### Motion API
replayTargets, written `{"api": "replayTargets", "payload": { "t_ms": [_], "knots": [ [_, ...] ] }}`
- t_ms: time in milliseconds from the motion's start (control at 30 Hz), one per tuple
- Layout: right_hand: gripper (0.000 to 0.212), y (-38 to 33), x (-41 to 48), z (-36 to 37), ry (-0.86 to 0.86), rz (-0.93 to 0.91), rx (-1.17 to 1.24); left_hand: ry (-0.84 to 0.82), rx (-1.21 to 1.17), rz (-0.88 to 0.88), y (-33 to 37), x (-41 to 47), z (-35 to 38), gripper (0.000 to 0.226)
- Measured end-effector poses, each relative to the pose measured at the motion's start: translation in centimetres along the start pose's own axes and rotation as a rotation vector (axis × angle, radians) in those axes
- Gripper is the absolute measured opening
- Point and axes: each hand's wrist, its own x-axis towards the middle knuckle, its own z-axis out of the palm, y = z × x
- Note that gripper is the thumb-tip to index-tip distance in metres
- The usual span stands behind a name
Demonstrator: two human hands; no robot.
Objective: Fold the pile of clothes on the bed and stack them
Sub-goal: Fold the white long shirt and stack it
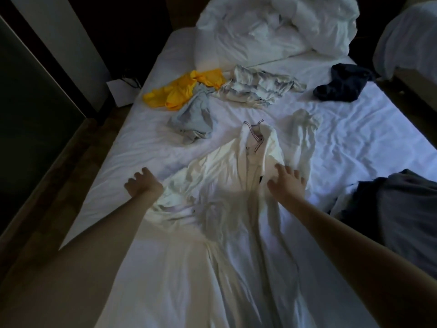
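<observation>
A white polo shirt [227,176] with a striped collar lies spread and wrinkled on the bed's white sheet [369,129], collar pointing away from me. My left hand [143,183] hovers with loosely curled fingers at the shirt's left sleeve edge, holding nothing that I can see. My right hand [287,183] rests with spread fingers on the shirt's right chest area. Further back lie a yellow garment [184,91], a light grey garment [194,114], a white-grey striped garment [257,88] and a dark navy garment [340,84]. All are unfolded.
A crumpled white duvet [276,27] fills the head of the bed. A dark grey cloth heap [402,209] sits at the bed's right edge. The dark floor [59,176] runs along the left side. A second bed [406,36] stands at far right.
</observation>
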Motion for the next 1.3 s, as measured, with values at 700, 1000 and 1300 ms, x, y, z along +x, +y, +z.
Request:
{"api": "replayTargets", "payload": {
  "t_ms": [700, 1000, 1300],
  "knots": [
    [0.051, 6.4, 8.0, 1.3, 0.071, 0.502, 0.211, 0.044, -0.436, 0.105, 8.5, 6.6, 7.5, 0.040],
    [0.044, 0.9, 13.8, 0.7, 0.202, -0.063, 0.193, 0.129, -0.531, 0.491, 14.7, 8.0, 4.4, 0.044],
    [0.042, 1.4, 15.9, 5.2, 0.050, 0.128, 0.332, 0.066, -0.331, 0.496, 20.4, 8.2, 5.9, 0.035]
  ]
}}
